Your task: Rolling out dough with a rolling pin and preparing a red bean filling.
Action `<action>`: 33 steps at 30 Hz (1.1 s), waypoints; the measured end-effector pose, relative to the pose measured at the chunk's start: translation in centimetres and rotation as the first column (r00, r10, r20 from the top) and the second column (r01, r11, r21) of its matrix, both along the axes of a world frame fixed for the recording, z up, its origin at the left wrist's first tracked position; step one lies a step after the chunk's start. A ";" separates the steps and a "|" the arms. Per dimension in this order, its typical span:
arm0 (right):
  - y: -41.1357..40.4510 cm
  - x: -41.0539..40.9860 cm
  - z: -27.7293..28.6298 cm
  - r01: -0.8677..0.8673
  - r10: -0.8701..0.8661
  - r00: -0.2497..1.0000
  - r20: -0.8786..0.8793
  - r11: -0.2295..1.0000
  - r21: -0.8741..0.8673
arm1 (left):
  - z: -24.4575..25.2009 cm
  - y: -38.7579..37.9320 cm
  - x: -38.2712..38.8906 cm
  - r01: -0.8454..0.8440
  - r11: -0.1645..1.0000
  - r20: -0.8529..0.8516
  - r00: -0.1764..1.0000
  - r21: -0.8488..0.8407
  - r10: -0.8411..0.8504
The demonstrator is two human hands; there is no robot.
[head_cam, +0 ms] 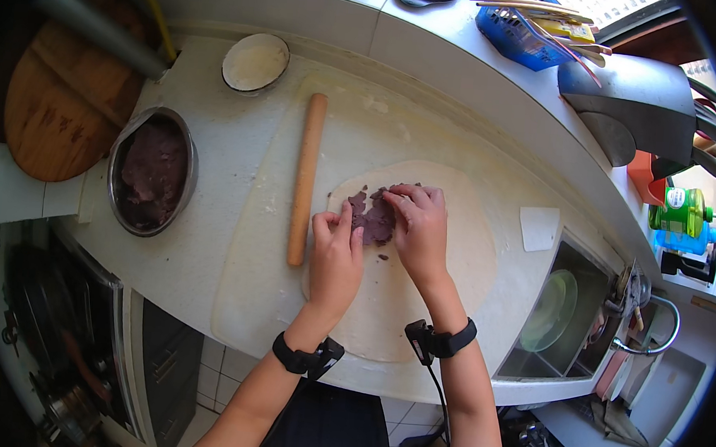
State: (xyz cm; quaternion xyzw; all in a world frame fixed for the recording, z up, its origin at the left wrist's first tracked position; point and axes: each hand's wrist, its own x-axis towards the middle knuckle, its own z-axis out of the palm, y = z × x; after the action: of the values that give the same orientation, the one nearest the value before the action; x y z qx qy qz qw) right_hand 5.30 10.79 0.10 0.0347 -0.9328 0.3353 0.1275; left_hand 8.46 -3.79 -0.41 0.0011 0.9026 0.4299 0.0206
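A large, thin sheet of rolled dough [414,314] lies on a pale mat [254,278] on the counter. Over its far left part is a patch of dark purple filling paste [378,223], with ragged edges and a few loose crumbs. My left hand [337,253] touches the paste's left edge with thumb and fingertips. On the other side, the bent fingers of my right hand [421,225] press or pinch the paste's upper right; whether a piece is between them is hidden. A wooden rolling pin [306,182] rests left of the dough, beside my left hand.
A metal bowl of purple paste [192,168] and a bowl of white flour [256,62] stand to the left. A white scraper [539,229] lies near the sink [513,359] on the right. Along the back ledge are a blue basket [502,28] with chopsticks and a knife block [629,87].
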 end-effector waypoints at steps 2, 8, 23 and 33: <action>-0.6 -0.3 0.2 -0.024 0.026 0.999 -0.018 0.996 0.084 | 0.0 -0.2 0.2 -0.001 1.000 -0.015 1.000 -0.017 0.001; -3.6 -2.5 -0.3 -0.126 0.127 0.992 0.010 0.989 -0.072 | 0.5 -0.1 2.4 -0.044 0.981 0.008 0.999 0.190 0.044; -4.4 -4.6 -0.7 -0.144 0.145 0.980 0.136 0.989 -0.014 | -0.8 -1.0 4.1 0.015 0.962 -0.009 1.000 0.272 -0.013; 0.1 0.9 0.7 -0.144 0.149 0.986 0.078 0.987 -0.064 | -1.1 -1.4 2.2 0.008 0.967 -0.037 0.999 0.254 0.001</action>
State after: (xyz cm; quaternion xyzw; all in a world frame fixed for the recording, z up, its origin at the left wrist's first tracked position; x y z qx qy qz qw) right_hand 6.22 10.92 0.76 0.0857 -0.9221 0.3719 0.0646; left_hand 10.66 -5.24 -1.47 0.0133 0.8402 0.5420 0.0045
